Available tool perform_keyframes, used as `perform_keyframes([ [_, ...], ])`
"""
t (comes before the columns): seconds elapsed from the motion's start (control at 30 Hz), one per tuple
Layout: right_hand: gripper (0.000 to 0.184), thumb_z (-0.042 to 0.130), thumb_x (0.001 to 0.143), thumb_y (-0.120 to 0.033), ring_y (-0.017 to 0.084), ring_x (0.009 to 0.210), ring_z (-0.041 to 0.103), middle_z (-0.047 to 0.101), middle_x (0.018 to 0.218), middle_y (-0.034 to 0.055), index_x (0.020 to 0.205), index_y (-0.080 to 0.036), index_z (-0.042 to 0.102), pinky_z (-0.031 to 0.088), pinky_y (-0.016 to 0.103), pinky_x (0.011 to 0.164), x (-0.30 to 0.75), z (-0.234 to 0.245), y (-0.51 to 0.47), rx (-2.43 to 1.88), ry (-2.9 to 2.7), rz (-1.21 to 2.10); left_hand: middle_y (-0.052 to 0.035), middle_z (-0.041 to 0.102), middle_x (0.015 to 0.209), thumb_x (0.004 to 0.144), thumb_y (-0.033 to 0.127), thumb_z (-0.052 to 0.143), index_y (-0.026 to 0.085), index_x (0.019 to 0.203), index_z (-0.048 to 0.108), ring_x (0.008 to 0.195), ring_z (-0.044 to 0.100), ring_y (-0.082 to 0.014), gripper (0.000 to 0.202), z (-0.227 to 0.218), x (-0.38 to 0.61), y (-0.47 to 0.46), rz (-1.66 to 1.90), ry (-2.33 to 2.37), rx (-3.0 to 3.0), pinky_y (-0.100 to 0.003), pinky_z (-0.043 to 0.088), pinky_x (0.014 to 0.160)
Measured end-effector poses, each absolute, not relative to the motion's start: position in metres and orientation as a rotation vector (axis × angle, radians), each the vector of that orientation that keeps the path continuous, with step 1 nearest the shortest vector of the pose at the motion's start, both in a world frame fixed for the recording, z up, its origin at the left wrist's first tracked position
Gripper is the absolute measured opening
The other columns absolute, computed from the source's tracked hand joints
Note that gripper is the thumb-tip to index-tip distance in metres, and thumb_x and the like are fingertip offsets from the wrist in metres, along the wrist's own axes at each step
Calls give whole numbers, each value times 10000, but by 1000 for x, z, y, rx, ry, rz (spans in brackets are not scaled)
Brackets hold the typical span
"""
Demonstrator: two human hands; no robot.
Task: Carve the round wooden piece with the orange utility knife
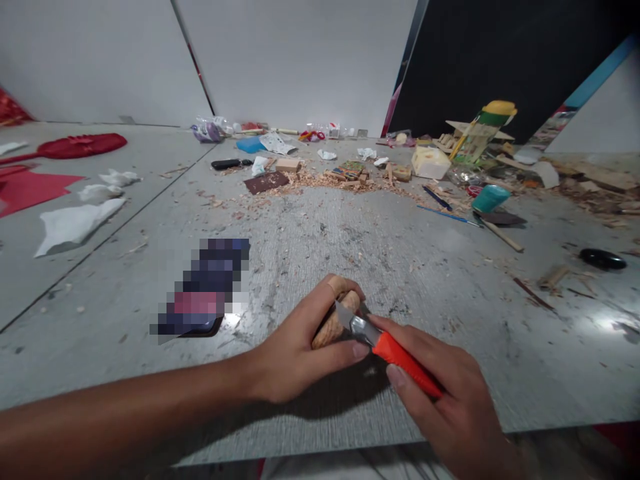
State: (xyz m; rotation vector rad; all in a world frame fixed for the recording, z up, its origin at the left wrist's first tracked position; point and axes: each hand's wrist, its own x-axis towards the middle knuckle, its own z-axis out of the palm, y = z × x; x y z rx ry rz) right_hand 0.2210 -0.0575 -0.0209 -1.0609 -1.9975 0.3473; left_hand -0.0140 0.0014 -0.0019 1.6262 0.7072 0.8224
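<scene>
My left hand [305, 333] is wrapped round a small, light brown carved piece of wood [331, 328], its surface cut in facets. Part of the piece is hidden by the fingers. In my right hand [445, 387] is a utility knife [407, 363] with an orange-red handle and a grey metal nose. The short blade points up and left and lies over the wood, close to my left thumb. Whether its edge bites into the wood I cannot tell. Both hands are just above the grey table [280, 420], near its front edge.
A phone with a blurred screen [205, 287] lies left of my hands. Wood shavings [320, 180] form a band across the back. A blue pen-like tool [445, 215], a wooden-handled tool [503, 235] and a turquoise object [490, 198] lie right. White tissue [80, 223] lies left.
</scene>
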Motion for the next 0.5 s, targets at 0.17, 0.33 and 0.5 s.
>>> perform_keyframes([
  [0.17, 440, 610, 1050, -218, 168, 1081, 834, 842, 1276, -4, 1476, -308, 671, 655, 251, 947, 223, -25, -60, -1044, -2007, 317, -33, 623, 1054, 849, 487, 912, 199, 1198, 620, 946, 581, -223, 539, -12, -14, 1, 892, 598, 1620, -345, 474, 843],
  [0.33, 485, 590, 1081, -216, 169, 962, 829, 841, 1201, 23, 1557, -307, 611, 646, 260, 764, 223, -26, -62, -1041, -2040, 302, -27, 657, 1005, 925, 414, 843, 189, 1161, 638, 904, 614, -208, 385, -10, -15, 1, 1007, 697, 1704, -336, 471, 824],
  [0.5, 468, 596, 1084, -170, 158, 815, 799, 841, 1124, 55, 1546, -238, 619, 600, 257, 646, 218, -22, -60, -1030, -2032, 211, -14, 657, 945, 893, 414, 850, 185, 1085, 654, 854, 611, -201, 357, -7, -10, 0, 1044, 842, 1716, -329, 471, 787],
])
